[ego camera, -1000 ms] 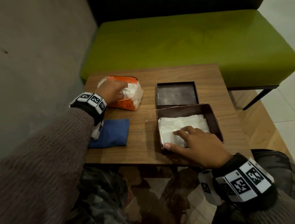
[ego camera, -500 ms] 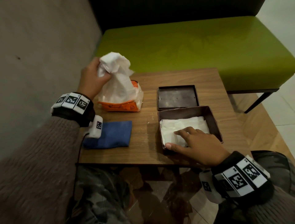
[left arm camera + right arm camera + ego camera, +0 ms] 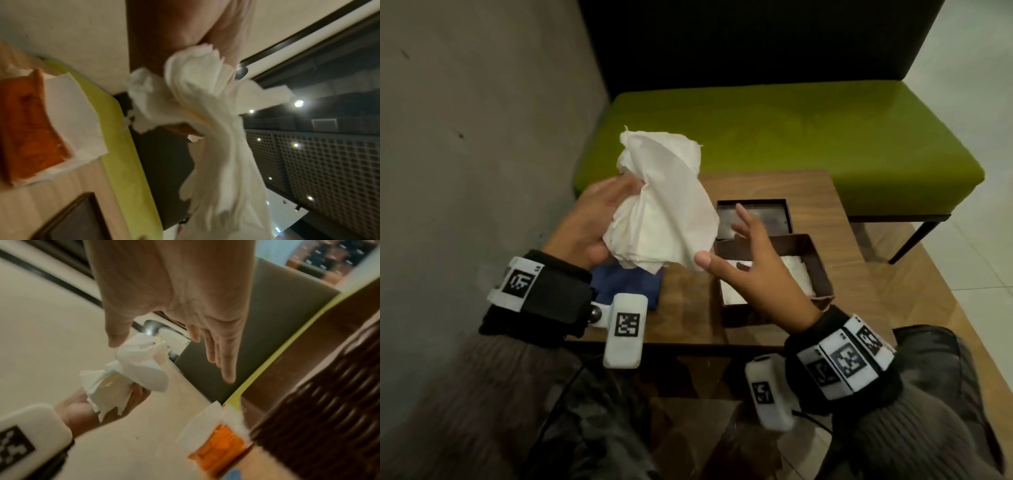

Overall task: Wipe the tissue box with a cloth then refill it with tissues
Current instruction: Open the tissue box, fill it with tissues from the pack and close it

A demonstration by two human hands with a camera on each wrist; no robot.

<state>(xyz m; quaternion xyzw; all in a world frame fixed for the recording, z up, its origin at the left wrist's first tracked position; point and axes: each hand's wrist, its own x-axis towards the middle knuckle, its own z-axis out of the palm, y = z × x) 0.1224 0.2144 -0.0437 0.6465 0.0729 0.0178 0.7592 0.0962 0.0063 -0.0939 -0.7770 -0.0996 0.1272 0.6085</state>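
A small wooden tabletop (image 3: 784, 192) stands in a corner, with a bare grey concrete wall (image 3: 482, 120) on the left and a green upholstered bench (image 3: 808, 144) just beyond its far edge, the bench backed by a dark panel (image 3: 756, 41) and carried on thin black legs (image 3: 914, 236). To the right the floor is pale tile (image 3: 983, 240), with a strip of wood-patterned flooring (image 3: 928, 291) near the tabletop. The left wrist view shows a dark perforated grid panel (image 3: 318, 162) dotted with small bright lights (image 3: 299, 103) and a pale ceiling (image 3: 82, 32).
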